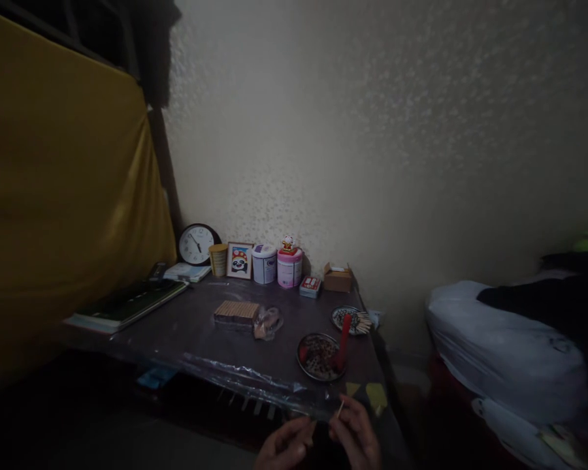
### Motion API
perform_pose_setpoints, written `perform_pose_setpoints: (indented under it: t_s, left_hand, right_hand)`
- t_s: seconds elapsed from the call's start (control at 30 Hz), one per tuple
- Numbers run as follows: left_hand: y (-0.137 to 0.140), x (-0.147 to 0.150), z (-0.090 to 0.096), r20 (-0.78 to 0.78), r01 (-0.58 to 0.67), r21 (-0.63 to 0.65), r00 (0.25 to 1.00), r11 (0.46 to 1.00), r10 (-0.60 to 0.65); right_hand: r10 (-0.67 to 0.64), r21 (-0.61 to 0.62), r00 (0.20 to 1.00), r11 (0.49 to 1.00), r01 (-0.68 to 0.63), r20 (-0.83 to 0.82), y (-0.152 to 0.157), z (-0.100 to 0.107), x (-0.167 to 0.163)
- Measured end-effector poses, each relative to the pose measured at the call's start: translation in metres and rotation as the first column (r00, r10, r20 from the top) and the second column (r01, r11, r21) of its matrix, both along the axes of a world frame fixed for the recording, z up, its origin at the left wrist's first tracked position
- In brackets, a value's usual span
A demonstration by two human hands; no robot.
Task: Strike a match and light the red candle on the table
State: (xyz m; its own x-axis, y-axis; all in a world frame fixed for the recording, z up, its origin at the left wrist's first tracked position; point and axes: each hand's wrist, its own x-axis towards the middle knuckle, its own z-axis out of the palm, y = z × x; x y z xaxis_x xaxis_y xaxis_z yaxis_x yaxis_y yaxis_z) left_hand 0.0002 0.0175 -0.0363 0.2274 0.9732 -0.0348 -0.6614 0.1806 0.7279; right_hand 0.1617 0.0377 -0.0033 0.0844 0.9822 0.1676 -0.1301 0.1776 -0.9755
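No wording is showing legibly: the labels on the white tin [264,264] and pink tin [289,267] are blurring, and the clock [196,244] numerals too.

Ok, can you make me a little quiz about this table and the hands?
1. True or false: the clock leans against the wall.
2. What does the right hand pinch: A) a spoon, B) a thin stick, C) a book?
3. What colour is the tall candle standing in the near round tray?

Key: 1 true. 2 B. 3 red.

The left hand sits close beside the right, low at the table edge.
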Motion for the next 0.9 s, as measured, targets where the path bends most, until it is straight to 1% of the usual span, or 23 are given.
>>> perform_pose_setpoints:
  t_s: [0.07,0.1,0.2,0.3,0.4,0.47,0.53,0.6,0.7,0.73,0.8,0.87,0.9]
  left_hand:
    - [-0.004,-0.001,0.008,0.026,0.003,-0.015,1.0,1.0,-0.003]
    - [-0.006,-0.001,0.013,0.031,0.003,-0.029,1.0,1.0,-0.002]
    - [-0.015,0.001,0.03,0.04,-0.009,-0.056,0.999,0.998,0.012]
    - [-0.024,0.005,0.047,0.033,-0.058,-0.081,0.998,0.995,0.06]
    - [-0.029,0.008,0.062,0.032,-0.081,-0.081,0.996,0.993,0.084]
    - [-0.031,0.011,0.067,0.051,-0.084,-0.075,0.995,0.994,0.088]
    - [-0.032,0.013,0.07,0.06,-0.093,-0.07,0.993,0.993,0.097]
    - [-0.031,0.015,0.069,0.052,-0.108,-0.062,0.992,0.992,0.111]
    - [-0.028,0.018,0.063,0.044,-0.131,-0.056,0.99,0.99,0.134]
    - [-0.027,0.018,0.062,0.048,-0.137,-0.058,0.989,0.989,0.14]
    - [-0.026,0.02,0.061,0.064,-0.144,-0.065,0.987,0.988,0.148]
    - [-0.026,0.021,0.065,0.084,-0.139,-0.059,0.986,0.989,0.144]
    - [-0.026,0.022,0.068,0.092,-0.134,-0.05,0.986,0.99,0.138]
  right_hand:
    - [-0.015,-0.012,1.0,1.0,0.015,0.01,0.0,0.006,0.004]
    - [-0.047,-0.007,0.999,0.999,0.047,0.012,0.0,0.008,0.005]
    - [-0.175,0.041,0.984,0.984,0.175,0.009,-0.001,0.014,0.005]
    - [-0.261,0.119,0.965,0.959,0.259,-0.001,-0.008,0.021,0.002]
    - [-0.288,0.209,0.956,0.94,0.271,0.056,-0.021,0.031,-0.001]
    - [-0.296,0.284,0.944,0.926,0.248,0.143,-0.031,0.035,-0.003]
    - [-0.327,0.38,0.914,0.898,0.221,0.242,-0.039,0.035,-0.006]
    - [-0.382,0.483,0.87,0.852,0.202,0.311,-0.041,0.03,-0.009]
    - [-0.448,0.609,0.822,0.776,0.163,0.351,-0.038,0.021,-0.011]
    - [-0.454,0.633,0.812,0.761,0.141,0.365,-0.037,0.02,-0.01]
    - [-0.461,0.653,0.795,0.749,0.112,0.393,-0.037,0.024,-0.008]
    - [-0.481,0.655,0.786,0.744,0.131,0.388,-0.04,0.032,-0.006]
    - [-0.498,0.668,0.787,0.728,0.152,0.363,-0.043,0.036,-0.006]
